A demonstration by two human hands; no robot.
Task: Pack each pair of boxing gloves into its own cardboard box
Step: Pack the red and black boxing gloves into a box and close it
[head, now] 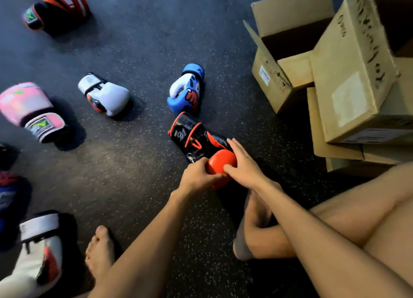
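Note:
A black and orange boxing glove (196, 139) lies on the dark floor in front of me, cuff pointing away. My left hand (196, 177) grips its orange padded end from the left. My right hand (243, 163) holds the same end from the right, fingers curled over the top. Just beyond it lies a blue and white glove (186, 92). An open cardboard box (270, 74) stands at the right with its flaps up and nothing visible inside.
Other gloves lie scattered to the left: a white one (105, 95), a pink one (29, 109), a red and black one (58, 9), a white and black one (38, 253). Stacked shut cardboard boxes (353, 92) stand at the right. My bare feet and legs fill the lower frame.

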